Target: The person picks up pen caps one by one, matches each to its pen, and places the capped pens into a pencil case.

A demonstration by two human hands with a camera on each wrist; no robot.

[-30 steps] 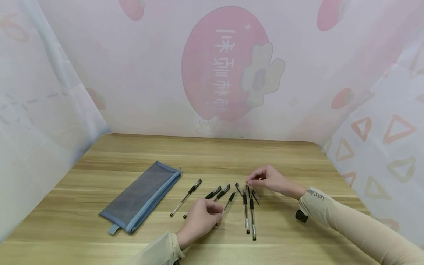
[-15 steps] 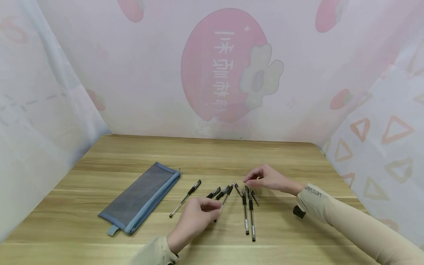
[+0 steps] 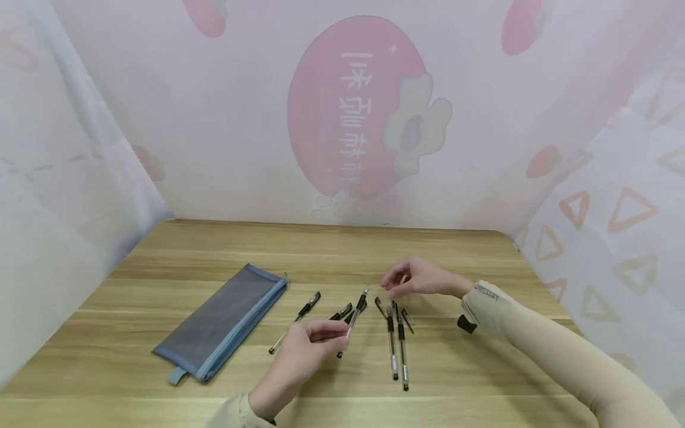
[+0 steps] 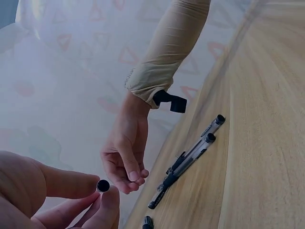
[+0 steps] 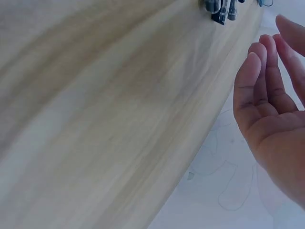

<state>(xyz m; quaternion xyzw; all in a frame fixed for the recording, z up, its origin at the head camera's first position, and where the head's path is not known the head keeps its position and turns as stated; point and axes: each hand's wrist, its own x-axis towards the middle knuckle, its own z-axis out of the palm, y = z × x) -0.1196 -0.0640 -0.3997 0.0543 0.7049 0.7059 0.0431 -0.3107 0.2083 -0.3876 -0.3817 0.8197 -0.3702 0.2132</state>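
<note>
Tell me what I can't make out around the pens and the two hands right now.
- Held pen: the left hand covers its lower barrel in the head view; the left wrist view shows only its end.
- Pencil case: contents and zipper state unreadable.
- Right hand: right wrist view cuts off the fingertips; pens there blurred.
</note>
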